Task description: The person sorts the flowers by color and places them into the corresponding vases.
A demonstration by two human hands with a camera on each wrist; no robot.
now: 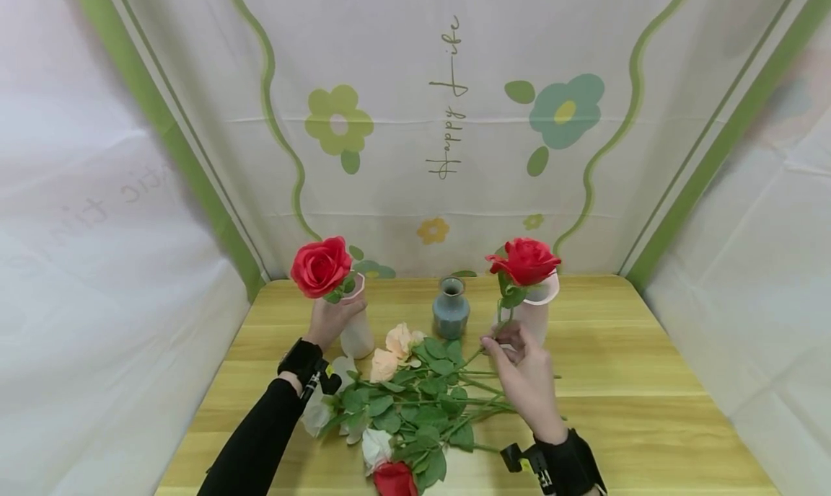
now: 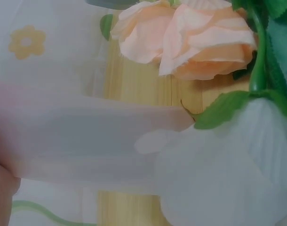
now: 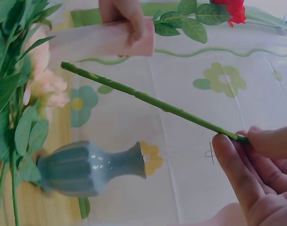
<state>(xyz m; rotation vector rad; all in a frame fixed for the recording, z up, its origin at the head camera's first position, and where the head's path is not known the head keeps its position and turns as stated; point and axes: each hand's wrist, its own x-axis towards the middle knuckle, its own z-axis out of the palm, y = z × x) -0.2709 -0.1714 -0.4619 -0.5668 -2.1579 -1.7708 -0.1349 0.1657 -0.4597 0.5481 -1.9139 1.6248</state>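
My left hand (image 1: 332, 319) grips a slim white vase (image 1: 356, 335) near its pinkish mouth, and a red rose (image 1: 321, 267) stands in that vase. In the left wrist view the vase (image 2: 87, 139) fills the left side, with only a bit of the hand showing at the edge. Between thumb and fingertips, my right hand (image 1: 529, 381) pinches the stem of another red rose (image 1: 526, 261). The right wrist view shows this green stem (image 3: 153, 101), its lower end free in the air. Directly behind that hand is a wider white vase (image 1: 542, 310), partly hidden.
A blue-grey vase (image 1: 451, 314) stands at the back middle of the wooden table (image 1: 649, 381). Several flowers lie heaped in front: peach roses (image 1: 384, 365), white roses (image 1: 376, 449) and a red rose (image 1: 394, 479), with stems pointing right. Printed cloth hangs on three sides.
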